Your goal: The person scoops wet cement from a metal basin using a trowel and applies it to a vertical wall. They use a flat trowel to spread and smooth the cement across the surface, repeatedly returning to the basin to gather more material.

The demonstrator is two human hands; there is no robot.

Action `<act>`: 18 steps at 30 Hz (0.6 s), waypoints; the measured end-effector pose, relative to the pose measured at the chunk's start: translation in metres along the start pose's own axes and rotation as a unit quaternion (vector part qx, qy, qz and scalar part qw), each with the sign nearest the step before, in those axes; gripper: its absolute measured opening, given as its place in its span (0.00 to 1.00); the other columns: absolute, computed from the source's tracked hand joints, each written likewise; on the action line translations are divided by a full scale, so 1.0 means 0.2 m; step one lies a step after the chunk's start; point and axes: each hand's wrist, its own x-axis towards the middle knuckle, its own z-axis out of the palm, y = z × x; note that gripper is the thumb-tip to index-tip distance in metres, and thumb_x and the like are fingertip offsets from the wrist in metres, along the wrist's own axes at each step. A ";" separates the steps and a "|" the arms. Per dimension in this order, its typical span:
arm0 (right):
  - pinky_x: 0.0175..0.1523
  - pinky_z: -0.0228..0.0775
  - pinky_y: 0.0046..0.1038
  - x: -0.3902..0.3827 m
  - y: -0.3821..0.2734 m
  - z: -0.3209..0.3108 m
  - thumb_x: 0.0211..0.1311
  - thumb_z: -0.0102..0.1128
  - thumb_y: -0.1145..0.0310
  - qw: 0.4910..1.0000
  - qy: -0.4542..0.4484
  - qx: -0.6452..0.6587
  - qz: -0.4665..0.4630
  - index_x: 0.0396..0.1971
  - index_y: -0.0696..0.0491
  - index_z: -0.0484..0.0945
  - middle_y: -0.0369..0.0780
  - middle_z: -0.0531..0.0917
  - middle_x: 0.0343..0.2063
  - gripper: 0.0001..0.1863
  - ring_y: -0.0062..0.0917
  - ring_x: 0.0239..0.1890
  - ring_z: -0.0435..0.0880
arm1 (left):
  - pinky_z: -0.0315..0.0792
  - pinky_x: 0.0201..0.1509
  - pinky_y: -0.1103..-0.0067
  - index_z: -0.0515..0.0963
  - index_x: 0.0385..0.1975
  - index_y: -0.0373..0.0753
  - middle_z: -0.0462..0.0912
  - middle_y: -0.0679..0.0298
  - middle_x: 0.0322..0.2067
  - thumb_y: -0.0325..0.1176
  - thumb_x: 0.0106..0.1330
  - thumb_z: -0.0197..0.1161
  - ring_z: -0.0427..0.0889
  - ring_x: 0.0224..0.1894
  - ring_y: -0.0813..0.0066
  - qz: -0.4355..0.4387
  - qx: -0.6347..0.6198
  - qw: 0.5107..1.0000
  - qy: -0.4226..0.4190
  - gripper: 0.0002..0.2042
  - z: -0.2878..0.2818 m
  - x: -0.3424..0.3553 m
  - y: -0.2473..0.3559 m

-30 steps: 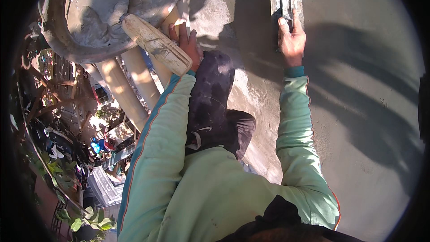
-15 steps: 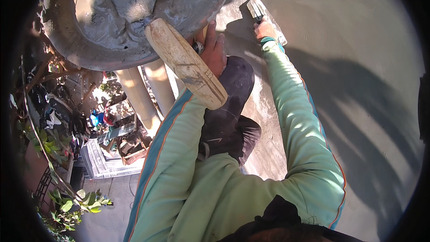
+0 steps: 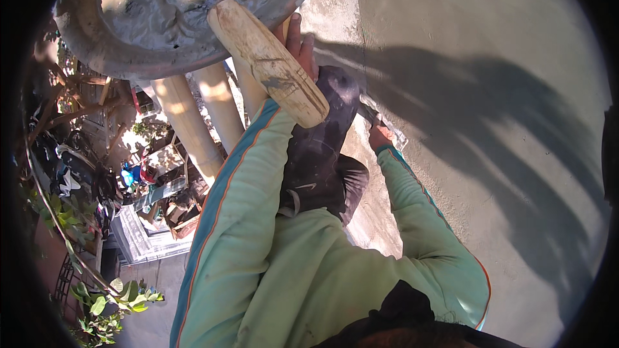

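Note:
My right hand [image 3: 382, 136] is closed round the handle of a flat plastering trowel [image 3: 401, 139], whose blade lies on the smooth wet cement surface [image 3: 464, 116] close to its edge. Beside the rim of a large round basin [image 3: 122, 64], my left hand [image 3: 303, 48] rests with its visible fingers stretched out; part of it is hidden. Grey wet mortar [image 3: 161, 16] fills the basin. A thick wooden handle [image 3: 271, 67] sticks out of the mortar over the rim and passes above my left wrist.
Several bamboo poles [image 3: 187, 129] stand below the basin. A rough, pale strip [image 3: 371, 203] runs along the cement beside my dark-trousered knee [image 3: 322, 148]. Lower down at the left lie mixed clutter, a stack of pale panels [image 3: 138, 235] and a leafy plant [image 3: 103, 303].
My right hand has drawn the trowel back toward my body along the cement's edge. My left hand stays by the basin, while the whole view has shifted slightly.

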 end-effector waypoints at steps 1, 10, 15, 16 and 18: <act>0.51 0.76 0.53 -0.08 0.15 0.18 0.73 0.44 0.64 0.999 -0.030 -0.011 -0.026 0.79 0.53 0.46 0.54 0.88 0.44 0.38 0.48 0.46 0.89 | 0.51 0.76 0.46 0.83 0.54 0.49 0.60 0.63 0.75 0.41 0.55 0.68 0.50 0.78 0.47 -0.001 0.000 1.000 -0.002 0.24 0.00 0.00 0.01; 0.48 0.81 0.50 0.12 -0.04 -0.04 0.76 0.40 0.65 0.978 0.130 -0.146 -0.072 0.79 0.53 0.48 0.53 0.87 0.48 0.34 0.47 0.47 0.89 | 0.50 0.76 0.47 0.79 0.59 0.49 0.58 0.61 0.76 0.40 0.57 0.66 0.50 0.78 0.45 0.011 -0.002 1.000 -0.016 0.26 -0.07 -0.01 0.03; 0.44 0.83 0.46 0.32 -0.44 -1.00 0.74 0.42 0.66 0.960 0.269 -0.056 -0.047 0.78 0.50 0.53 0.47 0.89 0.44 0.34 0.41 0.42 0.91 | 0.48 0.77 0.47 0.77 0.60 0.48 0.56 0.60 0.77 0.42 0.61 0.63 0.46 0.80 0.44 0.017 -0.008 1.000 -0.003 0.25 0.05 -0.05 -0.03; 0.43 0.83 0.46 0.25 -0.48 -1.19 0.73 0.43 0.66 0.948 0.310 -0.057 -0.049 0.78 0.50 0.54 0.47 0.89 0.44 0.34 0.41 0.42 0.91 | 0.48 0.77 0.47 0.77 0.60 0.48 0.55 0.60 0.77 0.42 0.61 0.63 0.45 0.80 0.45 -0.015 -0.025 0.999 -0.023 0.25 0.09 -0.06 -0.05; 0.43 0.82 0.45 0.11 -0.43 -1.45 0.72 0.46 0.66 0.934 0.352 -0.050 -0.044 0.78 0.49 0.55 0.47 0.89 0.43 0.34 0.42 0.40 0.91 | 0.47 0.78 0.47 0.77 0.60 0.48 0.56 0.61 0.76 0.42 0.61 0.63 0.44 0.80 0.45 -0.010 -0.003 0.999 -0.043 0.25 0.07 -0.07 -0.04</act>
